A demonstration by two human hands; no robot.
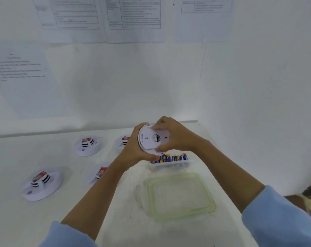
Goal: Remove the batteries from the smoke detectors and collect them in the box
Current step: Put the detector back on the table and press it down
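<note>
Person stands at a white table (80, 220), both forearms stretched out over it, light blue sleeves (282, 218) pushed back from the wrists.

Held smoke detector (151, 139): lifted clear of the table, tilted so its flat white back faces the person. A small dark-printed label sits near the middle of that back; the print is too blurred to read.

Left hand (133, 148): fingers curled round the left rim of the held smoke detector, palm against its edge.
Right hand (174, 138): grips the right side, fingers bent over the upper rim and thumb at the lower edge.

Box (169, 166): clear plastic, open, on the table just below and behind the two hands. Batteries (170, 157) lie inside it, side by side, with blue, black and gold wrappers. Count not certain, as the hands cover the left end.

Lid (179, 195): clear with a pale green rim, flat on the table in front of the box, nearer the person.

Four other units on the table, left of the arms, each with a red-marked centre part facing up: back-left detector (88, 145); back-middle detector (121, 142), partly hidden by the left hand; front-left detector (41, 183); near-arm detector (99, 173), partly hidden by the left forearm.

Printed sheets (135, 15) are stuck on the white wall behind; text unreadable.
</note>
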